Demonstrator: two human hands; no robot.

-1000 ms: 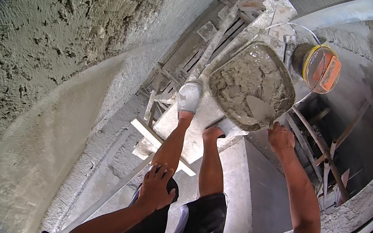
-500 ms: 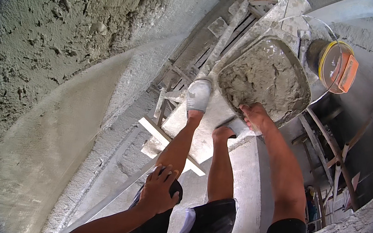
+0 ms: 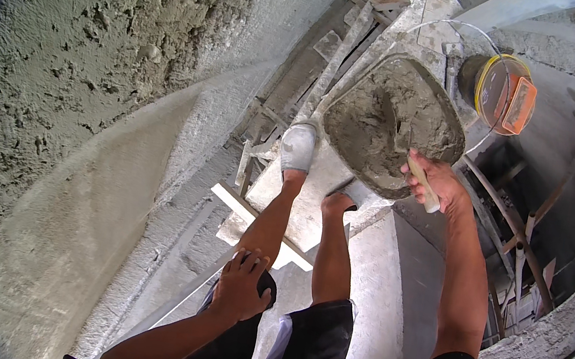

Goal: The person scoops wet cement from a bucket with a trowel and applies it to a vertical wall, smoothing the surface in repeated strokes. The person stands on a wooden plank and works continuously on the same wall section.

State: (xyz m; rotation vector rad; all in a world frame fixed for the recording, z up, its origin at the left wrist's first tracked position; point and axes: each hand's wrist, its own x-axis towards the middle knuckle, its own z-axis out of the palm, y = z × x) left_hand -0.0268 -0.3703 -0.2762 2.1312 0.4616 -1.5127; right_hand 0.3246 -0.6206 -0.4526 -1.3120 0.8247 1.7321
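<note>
My right hand (image 3: 441, 185) is closed around the pale wooden handle (image 3: 422, 184) of a trowel. Its blade is sunk in wet grey mortar (image 3: 395, 118) and mostly hidden. The mortar fills a dark, rounded-square tub (image 3: 332, 135), and my hand is over the tub's near right rim. My left hand (image 3: 241, 285) lies on my left knee with the fingers spread, holding nothing.
The tub stands on a mortar-crusted plank platform (image 3: 298, 207) under my feet. Right of it is a yellow-rimmed bucket (image 3: 482, 82) with an orange rectangular piece (image 3: 519, 106). Rough plastered wall (image 3: 57, 68) rises left; wooden poles (image 3: 516, 231) stand lower right.
My right hand has moved right along the tub's near edge, and the trowel handle has come into sight. A fresh groove shows in the mortar. My left hand stays on the knee.
</note>
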